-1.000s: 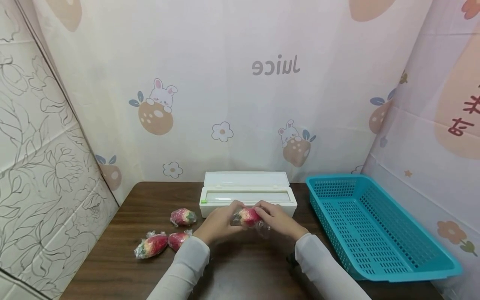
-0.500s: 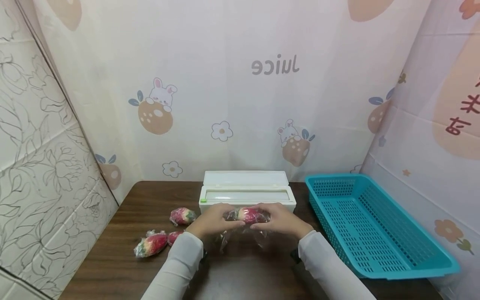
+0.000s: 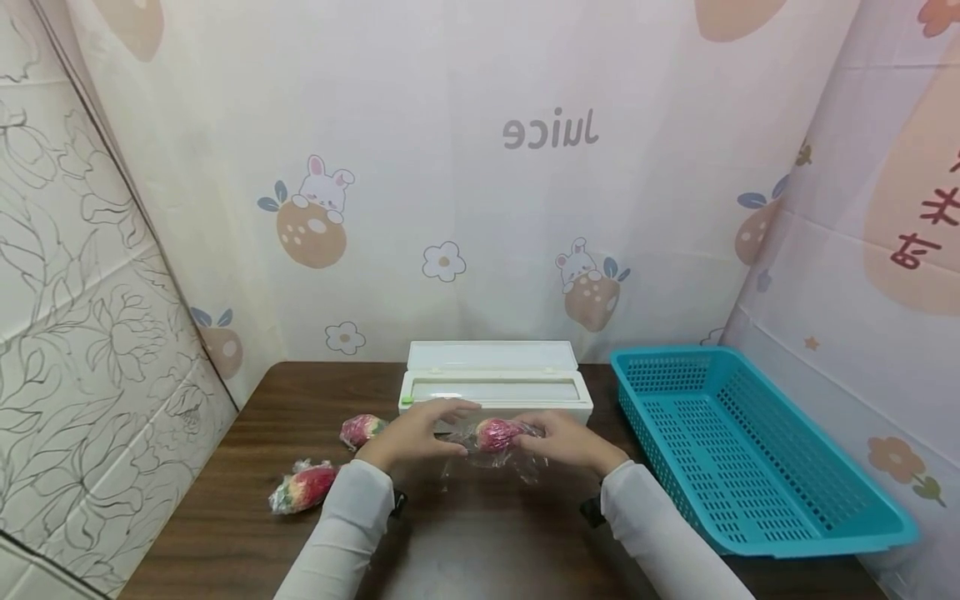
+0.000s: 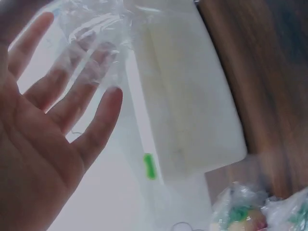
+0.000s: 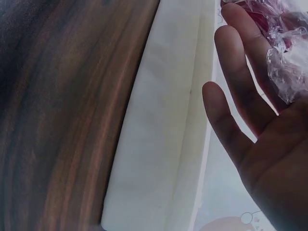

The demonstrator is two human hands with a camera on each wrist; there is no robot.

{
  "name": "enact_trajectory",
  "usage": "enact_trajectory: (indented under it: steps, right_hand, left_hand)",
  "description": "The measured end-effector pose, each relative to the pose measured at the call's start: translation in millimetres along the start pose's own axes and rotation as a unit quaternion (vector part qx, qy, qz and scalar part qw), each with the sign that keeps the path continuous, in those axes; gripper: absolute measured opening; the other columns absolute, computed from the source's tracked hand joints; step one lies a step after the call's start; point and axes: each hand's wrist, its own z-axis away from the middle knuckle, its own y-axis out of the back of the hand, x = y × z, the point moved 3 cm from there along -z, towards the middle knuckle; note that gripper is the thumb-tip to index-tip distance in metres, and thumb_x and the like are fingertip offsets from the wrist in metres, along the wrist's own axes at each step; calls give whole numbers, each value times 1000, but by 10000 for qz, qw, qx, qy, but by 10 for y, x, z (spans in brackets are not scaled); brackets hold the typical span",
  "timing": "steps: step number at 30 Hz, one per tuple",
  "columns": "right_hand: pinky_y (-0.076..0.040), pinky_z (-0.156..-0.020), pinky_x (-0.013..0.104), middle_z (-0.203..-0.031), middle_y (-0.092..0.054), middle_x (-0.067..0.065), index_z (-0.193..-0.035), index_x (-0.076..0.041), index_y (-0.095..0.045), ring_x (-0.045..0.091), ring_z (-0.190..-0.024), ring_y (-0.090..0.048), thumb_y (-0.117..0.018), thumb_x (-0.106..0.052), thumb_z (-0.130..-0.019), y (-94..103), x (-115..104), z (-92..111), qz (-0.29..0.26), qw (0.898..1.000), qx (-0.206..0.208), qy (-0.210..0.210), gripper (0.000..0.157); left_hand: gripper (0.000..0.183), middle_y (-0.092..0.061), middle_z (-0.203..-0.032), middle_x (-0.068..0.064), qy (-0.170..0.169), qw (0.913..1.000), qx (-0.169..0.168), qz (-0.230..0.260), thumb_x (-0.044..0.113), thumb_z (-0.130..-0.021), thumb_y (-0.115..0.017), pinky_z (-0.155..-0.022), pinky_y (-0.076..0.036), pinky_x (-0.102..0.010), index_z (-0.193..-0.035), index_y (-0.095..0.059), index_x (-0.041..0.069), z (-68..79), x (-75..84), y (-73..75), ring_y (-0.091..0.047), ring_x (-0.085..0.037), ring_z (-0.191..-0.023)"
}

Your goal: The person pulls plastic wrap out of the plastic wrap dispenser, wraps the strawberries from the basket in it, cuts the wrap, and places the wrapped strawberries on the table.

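A red fruit [image 3: 497,434] wrapped in clear cling film is held in the air in front of the white film box. My right hand [image 3: 567,443] pinches its right side between thumb and fingers; in the right wrist view the other fingers stretch out beside the crumpled film [image 5: 288,62]. My left hand [image 3: 417,435] is spread on the other side, thumb and fingers apart, next to the loose film end. In the left wrist view clear film [image 4: 94,29] overlaps its straight fingers. Which fruit it is, I cannot tell.
Behind the hands stands a white cling film box [image 3: 491,390] with its lid up. Film-wrapped red and yellow fruits [image 3: 303,487] lie at the left of the dark wooden table [image 3: 225,533], partly behind my left arm. A turquoise plastic basket [image 3: 750,467] stands at the right.
Both hands held the fruit closely before. My left hand has let go and moved left, with its fingers spread. The fruit has turned, showing mostly red, with its film ends loose.
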Motion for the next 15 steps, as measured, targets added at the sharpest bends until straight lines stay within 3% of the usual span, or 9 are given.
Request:
enact_trajectory:
  steps: [4, 9, 12, 15]
  right_hand:
    - [-54, -87, 39, -100, -71, -8, -123, -16, -70, 13, -92, -66, -58, -33, -102, -5, 55, -5, -184, 9998, 21, -55, 29]
    - [-55, -82, 36, -98, -71, -4, -121, -15, -71, 15, -89, -67, -53, -31, -105, 21, 30, 1, -434, 9990, -55, -44, 29]
    - [-55, -79, 36, -93, -72, 0, -113, -13, -73, 18, -86, -67, -50, -33, -106, 22, 3, 1, -708, 9970, -301, -23, 31]
    - [-56, -73, 41, -86, -71, 6, -104, -12, -73, 22, -80, -68, -48, -35, -107, 23, -6, 8, -907, 9941, -586, -22, 34]
  left_hand:
    - [51, -63, -131, 1, -193, 9995, 153, -174, 36, -93, -73, -97, -50, -41, -138, -58, 17, -48, 69, -25, -61, -18, -116]
    - [61, -63, -129, 10, -164, 9970, 494, -568, 58, -87, -70, -98, -49, -39, -138, -57, 28, -128, 60, -162, -59, -10, -117]
    - [62, -64, -129, 10, -284, 9949, 535, -805, 58, -84, -72, -96, -50, -36, -138, -56, 32, -145, 27, -229, -60, -8, -116]
    - [59, -66, -125, 11, -314, 9960, 527, -652, 54, -84, -75, -93, -51, -34, -136, -59, 32, -135, 18, -248, -62, -7, -111]
